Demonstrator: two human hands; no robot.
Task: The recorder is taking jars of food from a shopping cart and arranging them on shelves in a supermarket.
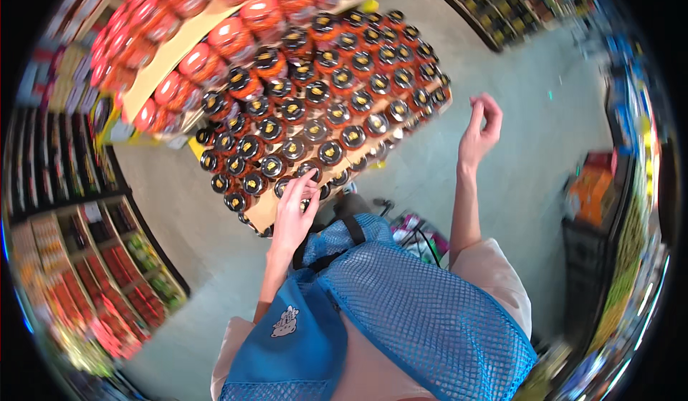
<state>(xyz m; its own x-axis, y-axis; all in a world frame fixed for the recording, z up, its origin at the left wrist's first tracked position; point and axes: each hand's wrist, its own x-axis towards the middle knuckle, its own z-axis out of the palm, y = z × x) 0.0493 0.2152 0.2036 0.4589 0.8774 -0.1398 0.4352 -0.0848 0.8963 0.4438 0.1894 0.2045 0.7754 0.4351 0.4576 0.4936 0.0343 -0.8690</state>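
Observation:
Many jars with black lids (293, 109) stand in rows on a cardboard-edged display in front of me. My left hand (297, 202) is at the display's near edge, its fingertips at a black-lidded jar (309, 171); whether they touch or grip it cannot be told. To the right, my right hand (484, 127) is raised over the floor with its fingers curled and nothing visible in them. A blue mesh vest or bag (424, 293) lies across my front, below both hands.
Jars with red lids (229, 35) are stacked on cardboard behind the black-lidded ones. Produce shelves (115, 261) stand at the left, more shelving (500, 3) at the upper right. An orange box (591, 194) is at the right. Colourful items (416, 234) sit low beyond the mesh.

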